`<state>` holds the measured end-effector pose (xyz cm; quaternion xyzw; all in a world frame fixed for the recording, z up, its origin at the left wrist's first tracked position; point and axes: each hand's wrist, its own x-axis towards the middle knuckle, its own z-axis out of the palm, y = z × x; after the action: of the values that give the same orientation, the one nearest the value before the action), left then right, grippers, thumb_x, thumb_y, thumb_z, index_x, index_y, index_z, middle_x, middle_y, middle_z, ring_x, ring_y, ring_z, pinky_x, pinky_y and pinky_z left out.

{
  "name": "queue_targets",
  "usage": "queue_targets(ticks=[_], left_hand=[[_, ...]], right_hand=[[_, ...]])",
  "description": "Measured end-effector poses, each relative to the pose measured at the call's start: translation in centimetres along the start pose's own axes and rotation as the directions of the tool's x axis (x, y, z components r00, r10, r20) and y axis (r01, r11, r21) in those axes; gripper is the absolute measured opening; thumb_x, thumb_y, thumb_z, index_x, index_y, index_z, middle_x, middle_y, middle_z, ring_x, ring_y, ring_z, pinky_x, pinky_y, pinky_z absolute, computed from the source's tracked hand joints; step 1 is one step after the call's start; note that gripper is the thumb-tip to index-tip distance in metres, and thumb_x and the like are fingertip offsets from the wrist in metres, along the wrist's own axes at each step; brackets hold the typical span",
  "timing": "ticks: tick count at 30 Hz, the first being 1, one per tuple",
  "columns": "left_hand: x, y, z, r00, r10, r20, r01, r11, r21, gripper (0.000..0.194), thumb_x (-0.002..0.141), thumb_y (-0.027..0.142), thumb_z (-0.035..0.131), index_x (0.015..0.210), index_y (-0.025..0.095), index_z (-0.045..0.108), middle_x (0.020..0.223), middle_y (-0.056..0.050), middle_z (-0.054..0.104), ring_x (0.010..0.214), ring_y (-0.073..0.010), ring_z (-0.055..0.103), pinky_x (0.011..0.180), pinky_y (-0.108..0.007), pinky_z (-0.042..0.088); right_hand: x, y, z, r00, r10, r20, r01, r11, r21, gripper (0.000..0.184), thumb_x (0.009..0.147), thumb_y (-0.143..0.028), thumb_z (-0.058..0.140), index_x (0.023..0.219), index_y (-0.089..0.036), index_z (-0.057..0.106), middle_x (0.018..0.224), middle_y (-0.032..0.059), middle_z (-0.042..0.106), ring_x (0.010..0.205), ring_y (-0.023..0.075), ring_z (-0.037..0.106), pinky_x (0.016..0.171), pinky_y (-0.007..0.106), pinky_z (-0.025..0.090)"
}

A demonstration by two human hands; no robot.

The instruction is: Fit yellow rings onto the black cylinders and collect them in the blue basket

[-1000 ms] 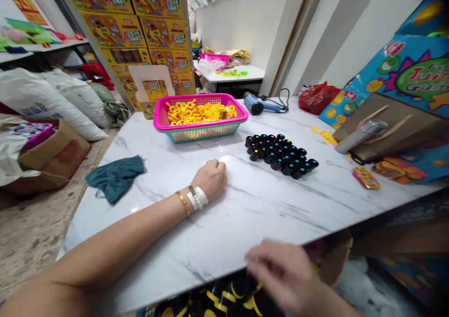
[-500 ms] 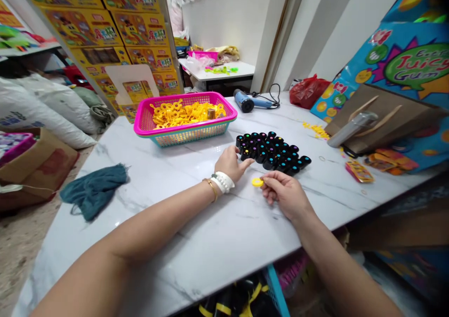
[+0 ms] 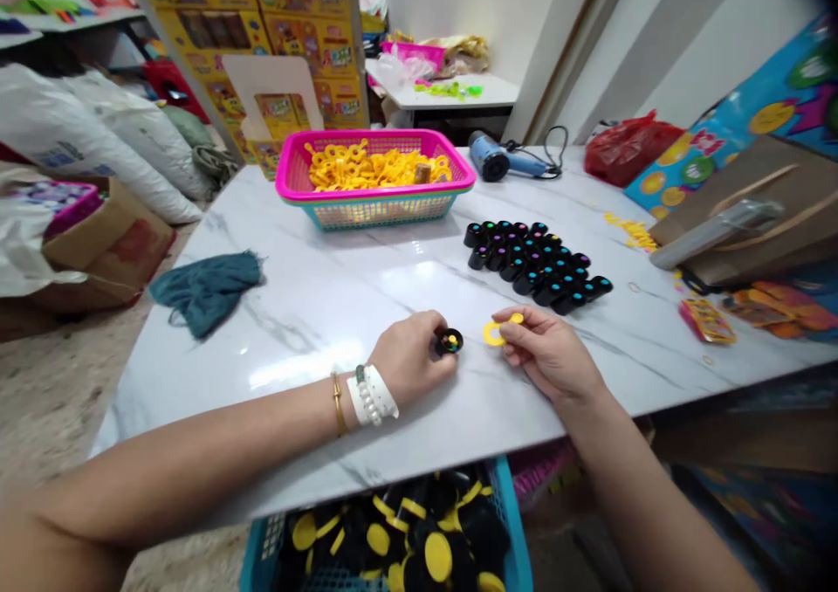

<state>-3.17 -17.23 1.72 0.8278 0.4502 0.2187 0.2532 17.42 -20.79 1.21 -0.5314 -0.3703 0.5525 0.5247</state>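
My left hand [image 3: 411, 354] is closed around a small black cup [image 3: 450, 341] just above or on the marble-patterned table; its open end shows a yellow bit and other coloured bits inside. A yellow plastic ring piece [image 3: 493, 333] with a small round tab is pinched between the thumb and fingers of my right hand [image 3: 546, 347], a short way right of the cup and apart from it. Beyond both hands, a cluster of black cups [image 3: 537, 265] with coloured dots on their ends stands packed together. More yellow ring pieces [image 3: 373, 166] fill a pink basket [image 3: 376, 196] farther back.
A teal cloth [image 3: 208, 288] lies at the left. Behind the cups rests a blue heat gun [image 3: 507, 157]. Below the table's front edge, a blue basket [image 3: 517, 531] holds black cups with yellow lids. A brown paper bag [image 3: 752, 199] and red plastic bag [image 3: 625, 148] stand right.
My left hand has taken a black cup from the cluster and come back toward me with it. My right hand still holds the yellow ring piece, now turned. The view has tilted down.
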Motion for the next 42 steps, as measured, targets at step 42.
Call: queue_targets(ticks=[42], left_hand=[[-0.1,-0.3,-1.2,0.930,-0.103,0.352,0.259,0.865,-0.431,0.030,0.091,0.043,0.048,0.080,0.017,0.057,0.054,0.004,0.056,0.043,-0.0096,0.049,0.047,-0.022,0.036]], right_hand=[[-1.4,1.5,5.1,0.992,-0.099,0.080,0.120,0.928,-0.352,0.030,0.087,-0.046,0.062,0.077,-0.022,0.048,0.042,-0.0093,0.049,0.033,0.0078,0.044,0.036,0.017,0.035]])
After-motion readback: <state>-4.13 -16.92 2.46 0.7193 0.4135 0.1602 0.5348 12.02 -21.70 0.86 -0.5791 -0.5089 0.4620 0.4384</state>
